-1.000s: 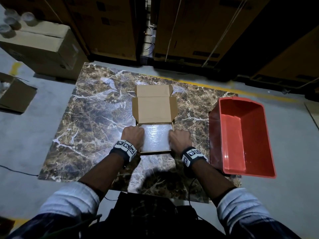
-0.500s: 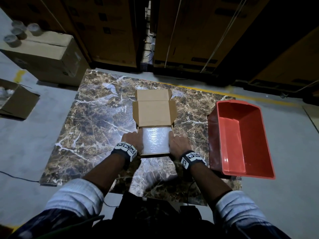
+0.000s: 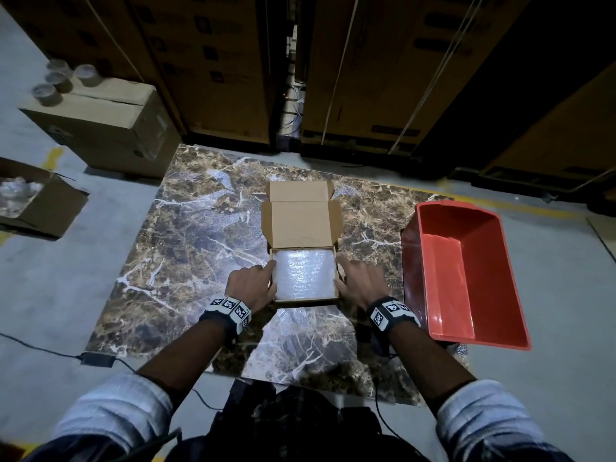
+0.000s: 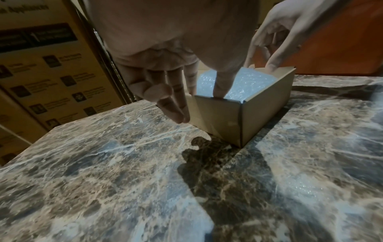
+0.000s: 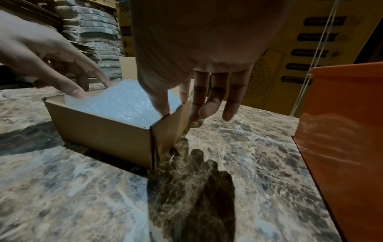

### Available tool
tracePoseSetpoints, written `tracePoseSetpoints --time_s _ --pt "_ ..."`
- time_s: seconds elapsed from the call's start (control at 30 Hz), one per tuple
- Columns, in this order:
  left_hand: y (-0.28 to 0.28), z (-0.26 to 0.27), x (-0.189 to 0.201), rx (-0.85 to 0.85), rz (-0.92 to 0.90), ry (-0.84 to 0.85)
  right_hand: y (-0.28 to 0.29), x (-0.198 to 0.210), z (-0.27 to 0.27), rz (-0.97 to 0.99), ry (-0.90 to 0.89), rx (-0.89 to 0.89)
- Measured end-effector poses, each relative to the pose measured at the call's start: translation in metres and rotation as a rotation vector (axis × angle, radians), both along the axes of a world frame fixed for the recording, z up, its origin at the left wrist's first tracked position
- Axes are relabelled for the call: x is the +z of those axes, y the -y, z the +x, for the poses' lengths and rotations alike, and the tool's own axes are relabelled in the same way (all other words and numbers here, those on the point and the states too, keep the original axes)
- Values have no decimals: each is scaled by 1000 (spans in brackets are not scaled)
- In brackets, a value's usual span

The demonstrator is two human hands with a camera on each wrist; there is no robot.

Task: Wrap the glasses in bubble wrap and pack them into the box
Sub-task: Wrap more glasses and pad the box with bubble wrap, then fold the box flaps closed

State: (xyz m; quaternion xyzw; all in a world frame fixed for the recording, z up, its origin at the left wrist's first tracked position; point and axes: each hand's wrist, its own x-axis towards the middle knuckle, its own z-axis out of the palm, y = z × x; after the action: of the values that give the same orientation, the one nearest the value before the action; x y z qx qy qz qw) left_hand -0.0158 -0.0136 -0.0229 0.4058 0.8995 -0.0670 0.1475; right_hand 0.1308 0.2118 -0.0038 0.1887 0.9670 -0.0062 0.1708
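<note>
Centrally, box (image 3: pixel 301 296): small cardboard carton, lid (image 3: pixel 301 221) thrown back away from the person, side flaps up. It sits on the marble slab (image 3: pixel 186 261), nearer the person's edge than the far one.

Bubble wrap (image 3: pixel 303 275): fills the box to the rim, pale and shiny; glasses not visible under it.

Left hand (image 3: pixel 250 284): against the box's left wall. Thumb (image 4: pixel 222 85) straight, tip pressing down inside the near left corner onto the wrap; fingers (image 4: pixel 176 104) straight and close together, hanging down outside the wall. Grips nothing.

Right hand (image 3: pixel 361 283): against the right wall, mirrored. Thumb (image 5: pixel 160 99) extended, tip at the near right corner on the wrap's edge; fingers (image 5: pixel 215 98) straight, slightly spread, hanging outside the wall above the slab. Grips nothing.

Both wrists carry bands with black-and-white markers.

Red bin (image 3: pixel 466 278): plastic, right of the box, at the slab's right edge, overhanging it.

Floor, left: closed carton (image 3: pixel 100 125) with several tape rolls (image 3: pixel 55 83) on top; open carton (image 3: pixel 36 201) holding clear plastic material.

Behind: stacked large printed cartons, strapped.
</note>
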Motion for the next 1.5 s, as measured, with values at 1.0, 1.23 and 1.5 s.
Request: tracePoseSetpoints --time_s 1.0,1.23,1.5 --pt "-26 10 -16 -39 -136 -66 24 -25 -8 3 104 28" --pt "-4 -3 -2 -226 -43 -100 4 -22 6 -238 -111 -31" --pt "-4 -44 13 613 441 246 -39 16 -34 -397 -520 -447"
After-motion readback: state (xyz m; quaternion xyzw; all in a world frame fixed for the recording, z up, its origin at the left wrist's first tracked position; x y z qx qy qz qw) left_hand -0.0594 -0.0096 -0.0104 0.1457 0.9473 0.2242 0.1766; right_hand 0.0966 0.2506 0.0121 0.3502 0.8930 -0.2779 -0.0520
